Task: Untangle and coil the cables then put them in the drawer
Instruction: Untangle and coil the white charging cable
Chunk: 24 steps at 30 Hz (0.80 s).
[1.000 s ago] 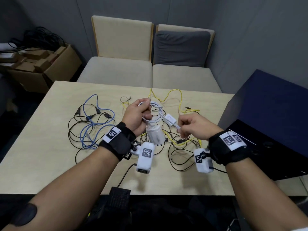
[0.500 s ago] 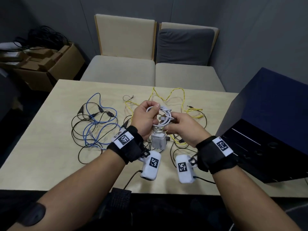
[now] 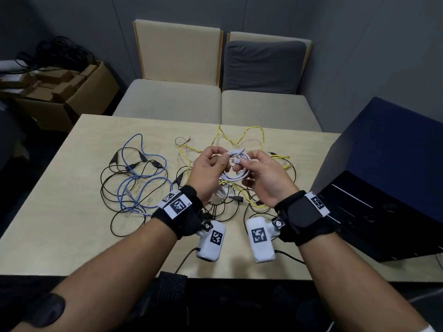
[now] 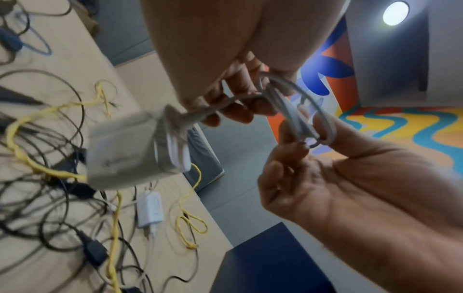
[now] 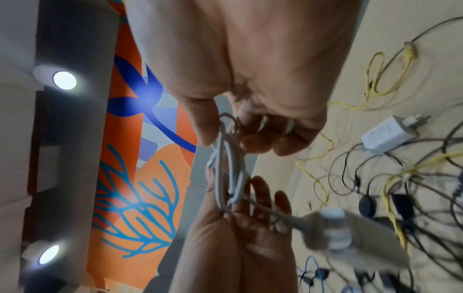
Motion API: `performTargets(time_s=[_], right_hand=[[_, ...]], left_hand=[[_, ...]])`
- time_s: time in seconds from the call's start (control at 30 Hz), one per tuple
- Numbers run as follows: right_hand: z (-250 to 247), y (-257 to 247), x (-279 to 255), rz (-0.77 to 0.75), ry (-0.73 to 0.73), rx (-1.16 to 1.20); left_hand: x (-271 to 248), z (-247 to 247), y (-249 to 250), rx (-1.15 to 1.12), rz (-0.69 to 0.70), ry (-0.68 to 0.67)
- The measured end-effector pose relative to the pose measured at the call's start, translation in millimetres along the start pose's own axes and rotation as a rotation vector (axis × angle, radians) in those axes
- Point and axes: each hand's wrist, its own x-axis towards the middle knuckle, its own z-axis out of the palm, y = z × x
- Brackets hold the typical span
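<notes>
Above the middle of the table, both hands hold a coiled white cable [image 3: 236, 174]. My left hand [image 3: 215, 159] grips the coil's left side, fingers curled round its strands [image 4: 273, 89]. My right hand [image 3: 244, 164] pinches the right side, where the plug end [image 3: 236, 161] sticks out. A white charger block [image 4: 125, 150] hangs from the coil below my left hand, blurred [image 5: 350, 234]. On the table lies a tangle of a yellow cable [image 3: 239, 137], a blue cable [image 3: 141, 178] and black cables [image 3: 112, 178].
A dark blue drawer cabinet [image 3: 383, 164] stands at the table's right edge. A second white adapter [image 4: 150, 210] lies among the cables. Two chairs [image 3: 177, 68] stand behind the table, and a cardboard box [image 3: 72, 97] sits on the floor at the left.
My right hand has moved left from the stretched cable end to the coil, and both hands have risen slightly. The loose end now lies on the coil.
</notes>
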Motion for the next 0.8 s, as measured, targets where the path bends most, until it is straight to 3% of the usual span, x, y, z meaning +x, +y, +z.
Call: performTargets(time_s=[0.17, 0.27, 0.4, 0.57, 0.8], right_hand=[[5, 3, 2, 0.045, -0.003, 0.303], [10, 4, 4, 0.04, 0.011, 0.379], [10, 4, 7, -0.013, 0.067, 0.241], [7, 5, 7, -0.131, 0.102, -0.225], [3, 2, 5, -0.149, -0.022, -0.262]], left_hand=[[-2, -1, -1, 0.085, 0.036, -0.053], [-6, 3, -2, 0.076, 0.068, -0.014], [-6, 8, -2, 0.193, 0.146, -0.024], [-3, 9, 3, 0.405, 0.183, -0.006], [2, 9, 4, 0.539, 0.233, -0.019]])
